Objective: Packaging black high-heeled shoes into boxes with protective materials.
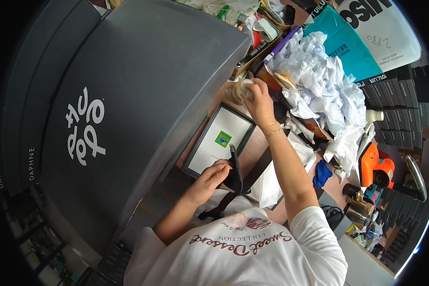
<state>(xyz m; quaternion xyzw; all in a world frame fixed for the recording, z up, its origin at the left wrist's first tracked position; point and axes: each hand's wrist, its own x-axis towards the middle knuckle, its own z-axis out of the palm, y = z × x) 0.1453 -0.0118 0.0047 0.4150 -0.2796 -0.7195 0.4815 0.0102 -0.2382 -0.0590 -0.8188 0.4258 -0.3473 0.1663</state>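
My left hand [209, 182] grips a black high-heeled shoe [235, 178], its fingers wrapped round the side and its slim heel pointing up and away from me. Farther off, my right hand [260, 102] has its fingers bent onto a small pale round container [237, 91]; the fingers partly cover it, so its exact kind is unclear. Between the hands lies a flat black-framed panel [209, 153] with a white face and a small green picture. Another black strappy piece [218, 208] shows below the shoe, against my shirt.
Large dark grey boxes [143, 71] fill the left side. Crumpled white paper [314, 71] is heaped beyond my right hand. A blue cloth [322, 173] and an orange heat-gun-like tool [368, 164] lie at the right. Stacked dark boxes [395, 95] stand farther back.
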